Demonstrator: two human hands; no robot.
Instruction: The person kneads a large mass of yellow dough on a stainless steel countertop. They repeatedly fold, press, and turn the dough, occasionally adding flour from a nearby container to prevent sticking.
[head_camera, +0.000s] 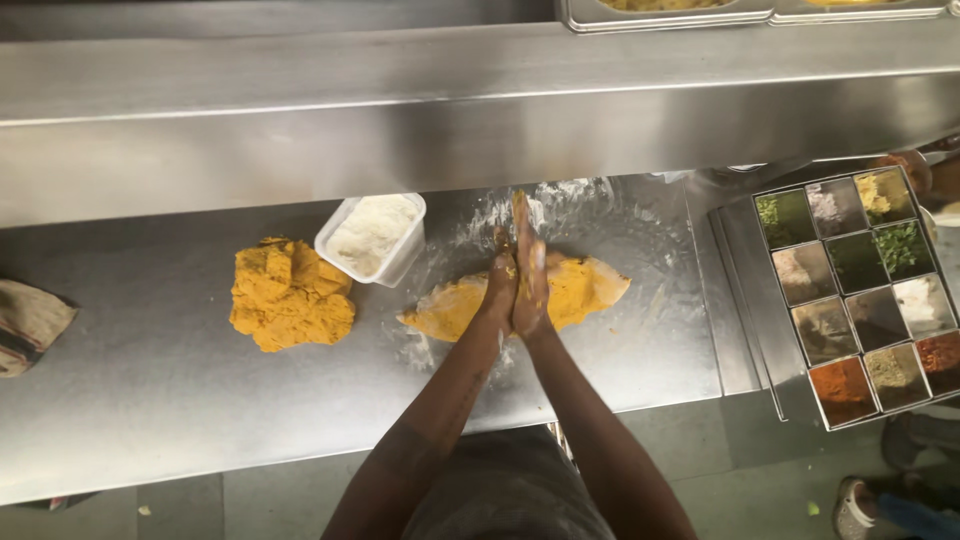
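Both palms are pressed flat together, left hand (500, 285) against right hand (532, 275), fingers pointing away from the body, right above the flattened yellow dough sheet (585, 290) on the steel counter (150, 370). Can't tell if anything's squeezed between them (there's dough smeared on the fingers though). A big lump of yellow dough (288, 297) sits off to the left, touching a white tub of flour (372, 237). A spice tray (860, 290) with square compartments is on the right.
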